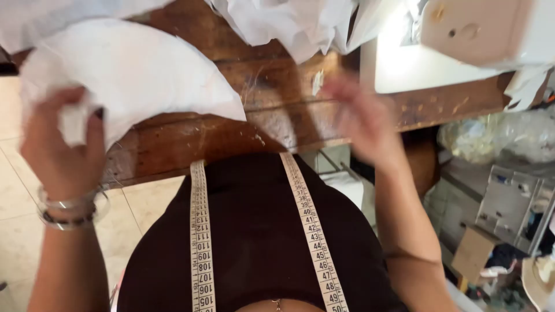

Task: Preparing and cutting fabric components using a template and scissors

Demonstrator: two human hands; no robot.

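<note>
Two hands worked above the worn brown wooden table [191, 138]. The left hand [60, 147] had its fingers [95, 136] clamped on a white half-round piece of cloth [133, 72], which draped over the table's edge. The right hand [361, 118] hung blurred, touching nothing; whether its fingers were spread or together could not be told. More white cloth [289, 23] lay cut off at the top.

A sewing machine [462, 40] sits on the worn wooden table [231, 133]; a tape measure [309, 225] drapes over dark clothing [254, 242].
</note>
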